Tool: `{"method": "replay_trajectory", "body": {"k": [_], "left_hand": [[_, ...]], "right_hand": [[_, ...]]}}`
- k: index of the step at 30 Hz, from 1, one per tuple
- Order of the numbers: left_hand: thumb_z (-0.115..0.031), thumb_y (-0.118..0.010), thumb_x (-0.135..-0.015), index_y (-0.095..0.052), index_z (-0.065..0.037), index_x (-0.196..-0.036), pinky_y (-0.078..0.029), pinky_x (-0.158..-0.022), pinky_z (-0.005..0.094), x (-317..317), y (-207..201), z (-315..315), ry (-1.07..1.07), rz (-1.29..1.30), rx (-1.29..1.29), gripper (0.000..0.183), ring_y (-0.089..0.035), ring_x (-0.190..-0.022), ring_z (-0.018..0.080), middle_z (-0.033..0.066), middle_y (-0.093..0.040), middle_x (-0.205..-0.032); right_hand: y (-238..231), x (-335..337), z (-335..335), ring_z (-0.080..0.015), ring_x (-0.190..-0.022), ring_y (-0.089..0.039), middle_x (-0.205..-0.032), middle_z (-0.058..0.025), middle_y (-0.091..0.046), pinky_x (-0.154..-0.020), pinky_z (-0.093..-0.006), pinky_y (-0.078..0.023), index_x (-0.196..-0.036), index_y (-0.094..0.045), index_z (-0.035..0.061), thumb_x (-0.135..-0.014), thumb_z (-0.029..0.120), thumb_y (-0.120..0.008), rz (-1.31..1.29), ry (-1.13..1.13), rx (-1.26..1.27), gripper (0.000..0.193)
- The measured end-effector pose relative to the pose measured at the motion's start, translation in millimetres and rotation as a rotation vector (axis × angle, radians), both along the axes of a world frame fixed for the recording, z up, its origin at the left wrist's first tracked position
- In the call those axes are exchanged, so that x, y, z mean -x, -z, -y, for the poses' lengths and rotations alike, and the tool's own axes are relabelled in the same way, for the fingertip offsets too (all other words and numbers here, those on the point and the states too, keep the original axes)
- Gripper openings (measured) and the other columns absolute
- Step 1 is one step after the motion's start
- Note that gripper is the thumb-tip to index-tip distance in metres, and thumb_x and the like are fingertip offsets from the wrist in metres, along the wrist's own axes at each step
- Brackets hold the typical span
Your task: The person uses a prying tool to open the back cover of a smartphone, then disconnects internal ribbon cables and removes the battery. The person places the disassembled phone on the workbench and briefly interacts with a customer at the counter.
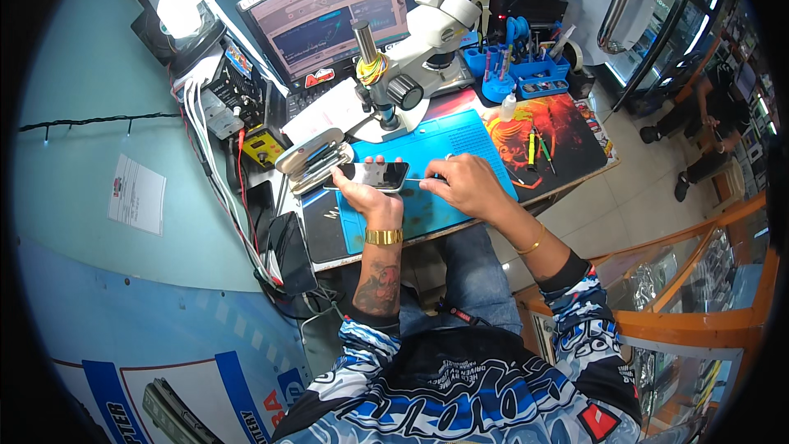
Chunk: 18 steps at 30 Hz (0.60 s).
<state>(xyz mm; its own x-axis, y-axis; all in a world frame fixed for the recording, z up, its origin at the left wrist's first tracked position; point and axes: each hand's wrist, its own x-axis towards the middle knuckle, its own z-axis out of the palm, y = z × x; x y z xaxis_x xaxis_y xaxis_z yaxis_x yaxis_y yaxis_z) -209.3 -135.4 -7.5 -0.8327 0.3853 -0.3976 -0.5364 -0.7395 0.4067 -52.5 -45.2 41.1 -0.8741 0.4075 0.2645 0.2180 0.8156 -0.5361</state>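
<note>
My left hand (376, 200) lies palm up under a smartphone (376, 173), its fingers wrapped round the edges and the dark, glossy screen facing up. Just to the right, my right hand (468, 187) is closed in a pinch on a thin, slim-shafted tool (416, 179). The shaft points left at the phone's short right edge; whether it touches cannot be made out. Most of the tool is hidden in my fingers. Both hands are over a blue repair mat (460, 140) on the bench. Beside the phone, an open case (311, 158) holds slender tools.
A stereo microscope (403, 90) stands behind the mat, before a monitor (329, 16). Green and yellow screwdrivers (532, 150) and a small bottle (509, 106) are at right, near a blue tool organizer (542, 78). Cables (218, 164) hang at left. Another person (711, 107) is farther right.
</note>
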Motion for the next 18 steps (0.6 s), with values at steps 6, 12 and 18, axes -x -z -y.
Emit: {"method": "replay_trajectory", "body": {"k": [6,12,18], "left_hand": [[-0.06,-0.048,-0.101,-0.046,-0.016,-0.123,-0.056,-0.069,0.0579,2.3,1.1,-1.3,-0.006,-0.012,0.011,0.049,-0.059,-0.075,0.023,0.006,-0.053,-0.091],[-0.06,-0.049,-0.101,-0.047,-0.016,-0.12,-0.057,-0.069,0.0578,-1.3,-5.3,-2.9,-0.013,0.016,0.054,0.048,-0.059,-0.076,0.0226,0.0053,-0.053,-0.09],[-0.06,-0.049,-0.101,-0.048,-0.015,-0.117,-0.057,-0.07,0.0575,2.5,1.5,-2.9,-0.004,-0.009,-0.001,0.048,-0.06,-0.078,0.022,0.0055,-0.055,-0.092]], "right_hand": [[4.1,0.4,2.1,-0.0357,-0.081,-0.069,-0.083,-0.0137,-0.07,-0.068,-0.0482,-0.052,-0.096,-0.071,0.0088,-0.091,0.036,-0.073,-0.077,-0.011,-0.062,0.028],[1.6,-1.5,-0.4,-0.0373,-0.084,-0.069,-0.09,-0.0124,-0.069,-0.069,-0.0492,-0.054,-0.1,-0.066,0.0084,-0.087,0.024,-0.077,-0.047,-0.026,-0.079,0.024],[2.8,-3.6,-1.1,-0.0377,-0.082,-0.068,-0.088,-0.0124,-0.067,-0.068,-0.0487,-0.053,-0.099,-0.065,0.0089,-0.083,0.019,-0.08,-0.128,-0.027,-0.103,0.024]]}}
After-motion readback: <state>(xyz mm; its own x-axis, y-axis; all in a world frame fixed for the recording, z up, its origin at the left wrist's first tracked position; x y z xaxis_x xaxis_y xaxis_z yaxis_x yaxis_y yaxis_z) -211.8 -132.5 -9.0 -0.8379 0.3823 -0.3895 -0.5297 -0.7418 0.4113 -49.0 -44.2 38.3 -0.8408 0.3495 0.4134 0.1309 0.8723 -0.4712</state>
